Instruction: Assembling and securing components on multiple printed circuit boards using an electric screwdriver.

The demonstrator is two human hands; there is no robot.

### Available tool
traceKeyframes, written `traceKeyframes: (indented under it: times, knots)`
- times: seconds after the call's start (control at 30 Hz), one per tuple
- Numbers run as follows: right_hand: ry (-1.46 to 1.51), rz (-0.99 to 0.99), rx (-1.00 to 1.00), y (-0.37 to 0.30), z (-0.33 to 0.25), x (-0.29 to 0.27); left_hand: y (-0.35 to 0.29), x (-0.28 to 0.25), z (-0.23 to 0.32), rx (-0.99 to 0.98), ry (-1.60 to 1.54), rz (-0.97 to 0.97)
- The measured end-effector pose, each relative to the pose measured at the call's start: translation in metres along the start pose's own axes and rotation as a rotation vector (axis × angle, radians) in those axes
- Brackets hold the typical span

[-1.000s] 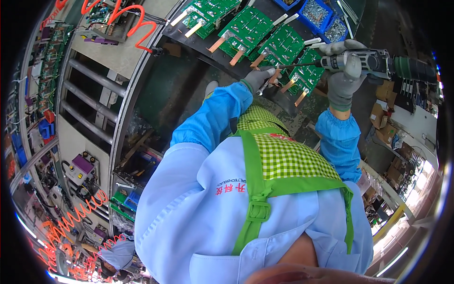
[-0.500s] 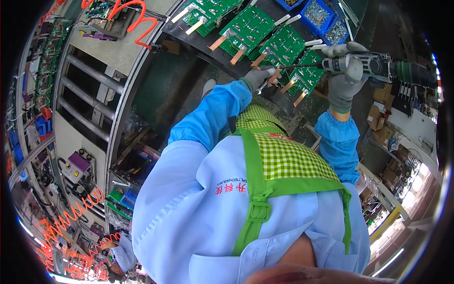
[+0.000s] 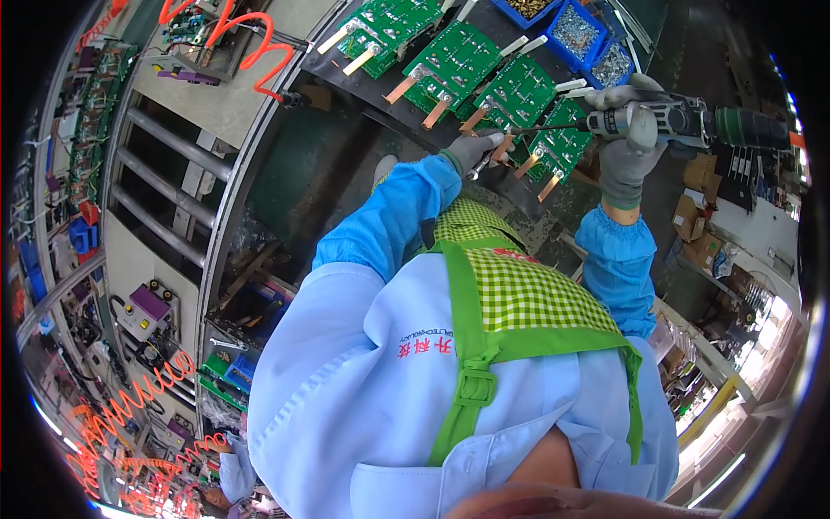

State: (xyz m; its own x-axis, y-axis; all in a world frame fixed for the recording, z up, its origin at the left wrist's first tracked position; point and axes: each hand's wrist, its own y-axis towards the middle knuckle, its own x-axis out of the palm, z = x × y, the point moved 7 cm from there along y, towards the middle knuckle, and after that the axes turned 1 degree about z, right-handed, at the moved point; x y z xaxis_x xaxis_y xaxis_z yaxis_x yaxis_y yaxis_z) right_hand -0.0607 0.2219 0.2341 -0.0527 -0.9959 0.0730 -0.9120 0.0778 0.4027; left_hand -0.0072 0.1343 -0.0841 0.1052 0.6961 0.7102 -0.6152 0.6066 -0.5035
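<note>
My right hand [image 3: 629, 151], gloved in grey, is wrapped round an electric screwdriver [image 3: 683, 121] held level, its long thin bit [image 3: 553, 128] pointing left. The bit's tip reaches a copper strip [image 3: 501, 149] at the near edge of a green circuit board [image 3: 520, 91]. Beside that strip, my gloved left hand [image 3: 469, 152] has its fingers closed on a small metal wrench [image 3: 474, 172]. Whether the wrench touches a fastener is hidden. Another green board [image 3: 560, 143] with two copper strips lies just right, partly under the screwdriver.
More green boards [image 3: 454, 60] with copper strips line the dark bench. Behind them stand blue bins [image 3: 575, 36] of small metal hardware. A roller conveyor [image 3: 177, 143] runs at the left, with coiled orange hoses [image 3: 251, 56] above. Cardboard boxes [image 3: 687, 216] stand at the right.
The view has shifted slightly, so the boards and bins sit a little lower. Both hands keep nearly the same place at the boards, still holding the wrench and the screwdriver.
</note>
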Motion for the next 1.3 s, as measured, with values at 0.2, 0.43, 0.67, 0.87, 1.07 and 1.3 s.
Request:
traceKeyframes:
  times: [0.2, 0.43, 0.67, 0.87, 1.07, 1.3]
  knots:
    - [0.093, -0.017, 0.002, -0.005, 0.005, -0.004, -0.010, 0.001, 0.006, -0.013, -0.018, 0.011]
    - [0.166, -0.115, -0.053, 0.003, -0.009, -0.007, -0.017, 0.005, 0.017, -0.059, -0.037, -0.069]
    - [0.101, -0.077, -0.066, -0.003, -0.046, -0.053, -0.011, -0.012, -0.018, -0.051, 0.172, -0.074]
    - [0.016, -0.029, -0.055, -0.018, -0.028, -0.072, 0.005, 0.018, -0.061, -0.134, -0.004, -0.019]
    - [0.082, -0.103, -0.063, -0.021, -0.008, -0.075, 0.008, 0.052, -0.052, -0.045, -0.203, -0.068]
    - [0.277, -0.181, -0.041, -0.022, -0.007, -0.075, 0.007, 0.055, -0.045, 0.008, -0.125, 0.000]
